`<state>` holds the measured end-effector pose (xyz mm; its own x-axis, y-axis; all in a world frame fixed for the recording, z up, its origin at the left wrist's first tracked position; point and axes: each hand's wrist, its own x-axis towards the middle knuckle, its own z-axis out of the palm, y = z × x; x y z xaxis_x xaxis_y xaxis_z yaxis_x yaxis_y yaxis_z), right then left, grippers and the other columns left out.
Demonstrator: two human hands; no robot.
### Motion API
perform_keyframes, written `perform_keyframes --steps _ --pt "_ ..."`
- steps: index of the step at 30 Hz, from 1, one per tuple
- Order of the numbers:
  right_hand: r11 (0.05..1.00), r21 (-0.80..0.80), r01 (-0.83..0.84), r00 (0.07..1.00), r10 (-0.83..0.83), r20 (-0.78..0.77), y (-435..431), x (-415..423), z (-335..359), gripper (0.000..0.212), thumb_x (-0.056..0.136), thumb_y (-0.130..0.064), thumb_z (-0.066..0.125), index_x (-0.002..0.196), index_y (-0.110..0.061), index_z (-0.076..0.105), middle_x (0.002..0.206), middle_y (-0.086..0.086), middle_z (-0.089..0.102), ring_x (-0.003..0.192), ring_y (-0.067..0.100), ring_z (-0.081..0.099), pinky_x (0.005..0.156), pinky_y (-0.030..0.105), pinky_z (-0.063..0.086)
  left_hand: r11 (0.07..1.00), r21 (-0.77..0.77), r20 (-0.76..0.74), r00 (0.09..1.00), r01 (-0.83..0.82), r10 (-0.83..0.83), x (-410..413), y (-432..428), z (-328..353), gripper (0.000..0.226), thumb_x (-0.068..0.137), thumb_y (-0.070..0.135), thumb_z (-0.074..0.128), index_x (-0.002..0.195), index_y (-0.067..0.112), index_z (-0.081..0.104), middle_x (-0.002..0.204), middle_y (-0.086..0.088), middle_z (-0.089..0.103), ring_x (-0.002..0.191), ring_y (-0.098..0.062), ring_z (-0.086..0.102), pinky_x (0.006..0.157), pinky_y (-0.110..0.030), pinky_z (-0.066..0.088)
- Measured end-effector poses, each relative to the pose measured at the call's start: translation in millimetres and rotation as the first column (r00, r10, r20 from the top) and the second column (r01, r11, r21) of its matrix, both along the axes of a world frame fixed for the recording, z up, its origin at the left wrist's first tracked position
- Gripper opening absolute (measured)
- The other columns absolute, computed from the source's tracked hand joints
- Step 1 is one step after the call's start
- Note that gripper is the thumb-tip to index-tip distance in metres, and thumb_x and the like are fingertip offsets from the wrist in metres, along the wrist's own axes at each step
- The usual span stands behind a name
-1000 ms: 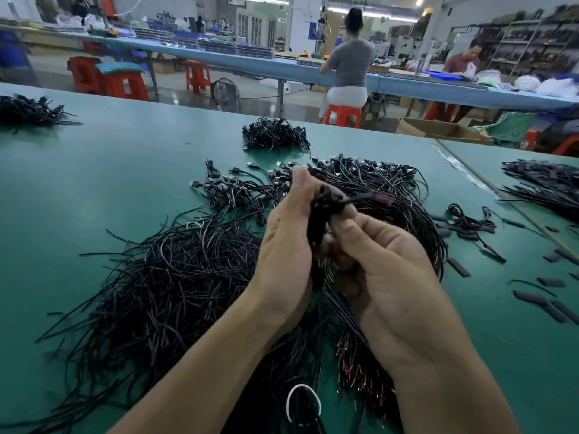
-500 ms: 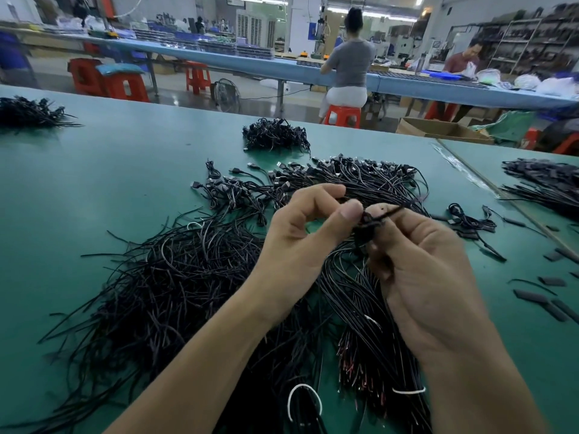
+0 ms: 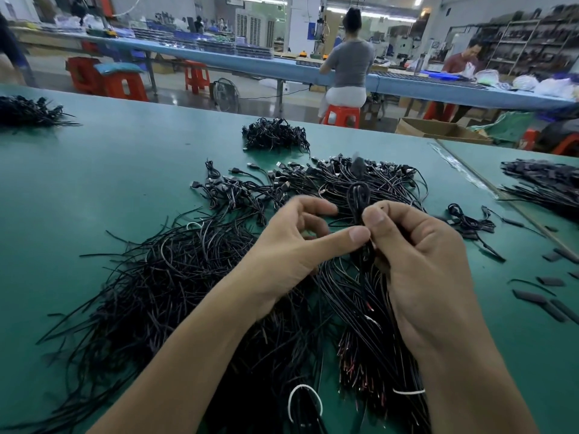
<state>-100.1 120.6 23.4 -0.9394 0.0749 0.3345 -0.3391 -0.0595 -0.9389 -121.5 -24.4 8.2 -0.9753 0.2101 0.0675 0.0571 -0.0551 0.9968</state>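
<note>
The right hand (image 3: pixel 429 252) pinches a folded black cable (image 3: pixel 358 198) between thumb and fingers, and the cable's loop stands up above the thumb. The grip sits low on the fold, probably to keep the doubled strands together while they are being coiled or tied. The left hand (image 3: pixel 291 245) has its thumb laid straight against the same cable, just under the right thumb, seemingly to steady it. Its other fingers are loosely curled and clear of the cable, though they are blurred, so a light touch cannot be ruled out. Both hands are raised over the green tabletop (image 3: pixel 109 170), close together, so the cable is lifted free of the stock below.

Directly beneath lies a tied bundle of wires (image 3: pixel 363 339) with reddish ends, bound by a white tie (image 3: pixel 407 392). To the left sprawls a loose heap of cut black wires (image 3: pixel 163 277). Beyond the hands is a heap of plug-ended cables (image 3: pixel 344 180), and a smaller tangle (image 3: pixel 274 136) farther back. Short black sleeve pieces (image 3: pixel 532 297) are scattered to the right. The loose strands below could snag the hanging ends.
</note>
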Motion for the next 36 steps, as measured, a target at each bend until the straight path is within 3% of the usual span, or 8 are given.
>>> perform_keyframes --steps 4,8,14,19,24,29,33,36 --pt "0.997 0.079 0.000 0.999 0.003 -0.037 2 -1 -3 0.013 0.085 -0.025 0.070 0.073 -0.023 0.073 0.067 -0.007 0.066 0.066 0.005 0.059 0.067 0.024 0.050 0.960 -0.066 0.039 0.962 0.274 -0.271 0 -8 4 0.012 0.079 0.038 0.080 0.082 0.030 0.071 0.057 0.010 0.047 0.046 -0.005 0.036 0.043 -0.017 0.030" --pt "0.976 0.207 0.061 0.992 -0.037 -0.119 2 -2 -2 0.015 0.091 -0.013 0.068 0.077 -0.018 0.071 0.066 -0.003 0.069 0.059 0.003 0.061 0.060 0.017 0.051 0.969 -0.158 -0.092 0.974 0.189 -0.205 2 -7 4 0.017 0.088 0.026 0.074 0.096 0.017 0.061 0.057 0.004 0.056 0.041 -0.008 0.045 0.040 -0.017 0.035" --pt "0.969 0.229 0.096 0.985 -0.059 -0.161 3 -1 -1 0.012 0.091 -0.017 0.069 0.079 -0.019 0.071 0.070 -0.006 0.068 0.062 0.009 0.063 0.061 0.023 0.050 0.964 0.034 -0.110 0.960 0.262 -0.257 5 -1 5 0.026 0.087 0.020 0.066 0.112 0.016 0.057 0.061 0.001 0.065 0.045 -0.012 0.056 0.041 -0.020 0.043" --pt "0.977 0.205 0.061 0.990 -0.033 -0.136 4 -1 -1 0.019 0.094 -0.015 0.065 0.075 -0.017 0.069 0.062 -0.009 0.066 0.056 0.000 0.059 0.055 0.013 0.048 0.978 0.010 -0.172 0.964 0.207 -0.202 4 -1 2 0.015 0.091 0.022 0.072 0.101 0.029 0.062 0.062 0.001 0.066 0.047 -0.012 0.061 0.042 -0.021 0.045" --pt "0.975 0.206 0.080 0.996 -0.071 -0.049 1 -4 -8 0.024 0.096 -0.018 0.063 0.074 -0.017 0.072 0.069 -0.006 0.071 0.064 0.002 0.061 0.061 0.013 0.049 0.997 -0.060 -0.364 0.931 -0.040 0.016 -1 4 -6 0.020 0.092 0.013 0.069 0.095 0.032 0.062 0.071 -0.001 0.069 0.060 -0.017 0.070 0.056 -0.025 0.054" --pt "0.998 0.046 0.039 0.983 -0.047 0.180 0 -8 -17 0.020 0.092 -0.030 0.065 0.077 -0.021 0.075 0.064 -0.004 0.054 0.058 0.006 0.042 0.052 0.019 0.039 0.982 -0.088 -0.527 0.845 -0.165 0.095 0 6 -8 0.039 0.093 -0.005 0.048 0.107 0.029 0.059 0.095 0.004 0.073 0.052 -0.006 0.052 0.049 -0.023 0.041" --pt "0.999 -0.044 -0.030 0.969 0.040 0.245 5 -8 -11 0.017 0.074 -0.041 0.068 0.072 -0.027 0.077 0.059 -0.011 0.051 0.057 0.003 0.040 0.048 0.012 0.035 0.992 0.127 -0.385 0.921 -0.014 0.063 1 8 -4 0.032 0.096 0.006 0.042 0.122 0.019 0.053 0.107 -0.007 0.075 0.105 -0.016 0.069 0.093 -0.028 0.054" --pt "0.998 -0.059 -0.035 0.958 0.051 0.283 8 -9 -11 0.015 0.073 -0.041 0.069 0.069 -0.029 0.078 0.058 -0.012 0.052 0.057 0.003 0.042 0.046 0.012 0.035 0.981 0.192 -0.351 0.934 0.003 0.066 4 11 -3 0.034 0.102 0.034 0.038 0.115 0.021 0.066 0.113 -0.006 0.074 0.113 -0.020 0.067 0.100 -0.039 0.051"
